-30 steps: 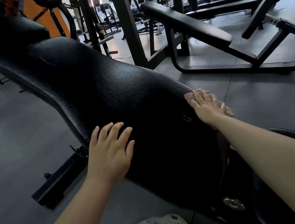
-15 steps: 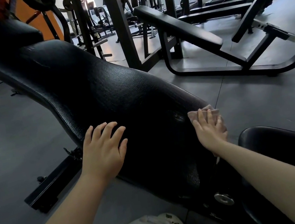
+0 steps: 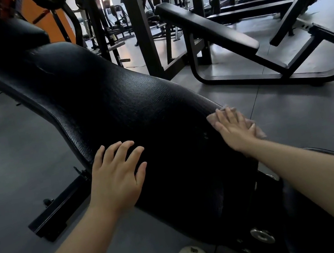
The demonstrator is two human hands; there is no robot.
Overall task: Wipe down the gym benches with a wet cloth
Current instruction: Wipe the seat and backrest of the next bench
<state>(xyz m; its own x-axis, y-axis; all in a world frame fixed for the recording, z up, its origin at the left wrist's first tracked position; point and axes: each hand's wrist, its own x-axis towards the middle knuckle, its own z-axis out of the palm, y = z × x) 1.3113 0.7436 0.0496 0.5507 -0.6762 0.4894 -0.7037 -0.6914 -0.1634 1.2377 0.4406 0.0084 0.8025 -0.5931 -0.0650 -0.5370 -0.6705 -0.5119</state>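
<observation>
Now I am in the middle of a wiping stroke along the right edge of the black padded bench [image 3: 118, 103], near its lower end. To do this step well, I judge that I should keep the whole palm flat on the cloth [image 3: 212, 116], so that the wet fabric touches the textured vinyl with even pressure. I should also move in long overlapping passes up the length of the pad and not in short rubs. The edge curves down here, so I would let the cloth follow the curve and also take the side. The far upper part of this surface needs the same treatment, and I cannot tell from here whether it is already wet.

My right hand [image 3: 234, 130] lies flat with straight fingers, close together, and it presses the pinkish cloth against the bench edge. The cloth shows beyond the fingertips and under the outer side of the hand; the hand does not clench it. I think there is a risk that the cloth slips off over the edge if the pressure goes too far to the outside.

My left hand [image 3: 117, 176] is released, with fingers spread and only a little bent. It rests on the left side of the same pad and holds nothing, and I judge that it steadies me. Other benches [image 3: 206, 24] stand behind, well apart from this one.
</observation>
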